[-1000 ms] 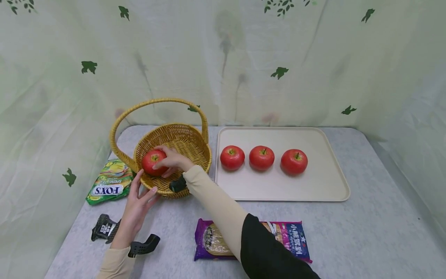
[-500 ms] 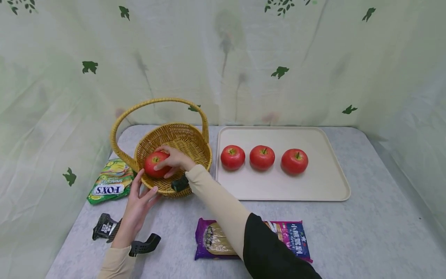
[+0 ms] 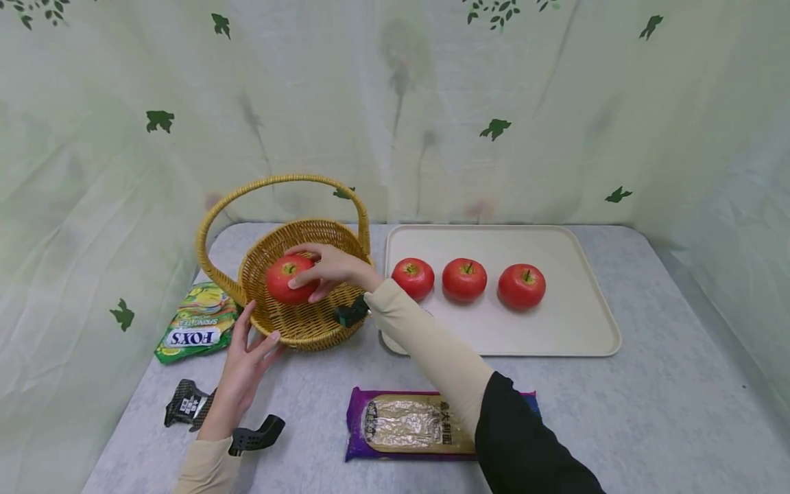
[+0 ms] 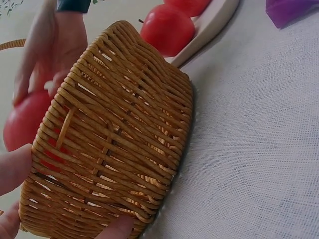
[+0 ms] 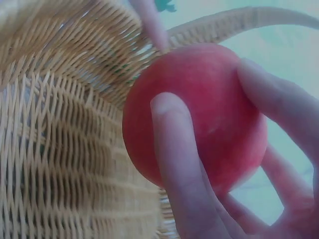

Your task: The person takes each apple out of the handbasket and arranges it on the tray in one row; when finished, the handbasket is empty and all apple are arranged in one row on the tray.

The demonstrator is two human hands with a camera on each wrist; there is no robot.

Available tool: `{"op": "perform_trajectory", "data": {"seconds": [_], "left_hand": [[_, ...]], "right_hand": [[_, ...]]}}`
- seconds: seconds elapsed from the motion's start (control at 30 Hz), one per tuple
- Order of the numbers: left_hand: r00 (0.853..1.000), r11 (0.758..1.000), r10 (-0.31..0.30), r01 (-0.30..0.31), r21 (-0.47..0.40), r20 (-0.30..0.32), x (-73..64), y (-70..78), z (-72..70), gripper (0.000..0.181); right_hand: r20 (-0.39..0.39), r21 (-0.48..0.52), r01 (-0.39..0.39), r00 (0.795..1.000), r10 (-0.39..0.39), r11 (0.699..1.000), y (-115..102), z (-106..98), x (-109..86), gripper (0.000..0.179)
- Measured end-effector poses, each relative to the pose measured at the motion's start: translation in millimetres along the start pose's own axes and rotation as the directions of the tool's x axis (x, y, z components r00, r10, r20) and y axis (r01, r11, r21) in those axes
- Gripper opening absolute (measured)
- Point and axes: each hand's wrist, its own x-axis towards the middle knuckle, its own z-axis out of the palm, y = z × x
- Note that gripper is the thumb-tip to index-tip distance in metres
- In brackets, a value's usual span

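Observation:
My right hand [image 3: 333,266] grips a red apple [image 3: 289,280], thumb on one side and fingers round the other. The apple is over the inside of the wicker basket [image 3: 308,335], and in the left wrist view part of it [image 4: 25,122] rises above the rim. My left hand [image 3: 242,367] touches the basket's near left side with spread fingers. In the left wrist view its fingertips [image 4: 15,169] lie against the woven wall. Right of the basket, three more red apples [image 3: 464,280] sit in a row on a cream tray [image 3: 555,336].
A green FOX'S candy bag [image 3: 196,326] lies left of the basket, and a small black wrapped packet [image 3: 184,403] lies beside my left wrist. A purple noodle package [image 3: 407,425] is at the front, partly under my right arm. The basket's tall handle [image 3: 284,178] arches above it.
My right hand has lifted the apple from the basket's left side and moved it up and to the right. The left hand has stayed put.

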Motion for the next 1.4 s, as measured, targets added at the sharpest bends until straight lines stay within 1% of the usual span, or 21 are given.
{"op": "perform_trajectory", "data": {"seconds": [0.13,0.27,0.37,0.43,0.5,0.67,0.8,0.9,1.03,1.17,1.27,1.4], "left_hand": [[1.000,1.000,-0.002,0.002,-0.009,0.002,0.4,-1.0,1.0,0.078],[1.000,1.000,0.005,-0.005,-0.019,0.003,0.4,-1.3,1.2,0.078],[1.000,1.000,0.020,-0.020,-0.021,0.004,0.2,-2.0,0.7,0.078],[1.000,0.999,0.027,-0.027,-0.021,0.006,0.2,-2.4,0.7,0.078],[0.999,0.999,0.036,-0.035,-0.019,0.011,0.2,-2.9,0.7,0.078],[0.999,0.999,0.048,-0.047,-0.020,0.016,-1.1,-3.7,1.1,0.078],[0.998,0.998,0.056,-0.056,-0.017,0.020,-1.2,-3.3,0.9,0.077],[0.998,0.998,0.058,-0.058,-0.019,0.021,-1.0,-2.8,0.9,0.076],[0.998,0.998,0.060,-0.059,-0.029,0.018,-0.7,-3.6,0.8,0.076],[0.998,0.998,0.059,-0.059,-0.026,0.018,-0.1,-3.7,0.8,0.076],[0.998,0.998,0.059,-0.059,-0.020,0.018,0.0,-3.3,0.8,0.076],[0.998,0.998,0.055,-0.055,-0.017,0.018,0.5,-3.4,0.5,0.077]], "right_hand": [[0.037,-0.049,0.015,0.999,-0.013,0.999,-5,-17,-18.4,0.059],[0.060,-0.079,0.000,0.998,0.004,0.997,-8,-36,-42.3,0.059],[0.052,-0.107,-0.009,0.999,0.015,0.994,-7,-51,-59.5,0.061],[0.044,-0.135,-0.002,0.999,0.008,0.991,-6,-62,-71.1,0.062],[0.020,-0.168,0.006,1.000,-0.003,0.986,-5,-73,-83.7,0.062],[-0.047,-0.201,0.005,0.999,-0.015,0.980,-2,-100,-117.4,0.061],[-0.105,-0.193,-0.019,0.994,-0.001,0.981,1,-121,-143.4,0.060],[-0.157,-0.187,-0.044,0.988,0.015,0.981,5,-136,-160.8,0.060],[-0.232,-0.198,-0.096,0.972,0.049,0.975,11,-153,-185.2,0.063],[-0.291,-0.202,-0.134,0.954,0.072,0.970,19,-170,-209.8,0.066],[-0.332,-0.214,-0.145,0.941,0.068,0.966,26,-184,-229.7,0.068],[-0.396,-0.250,-0.148,0.918,0.039,0.957,33,-201,-258.3,0.069]]}}
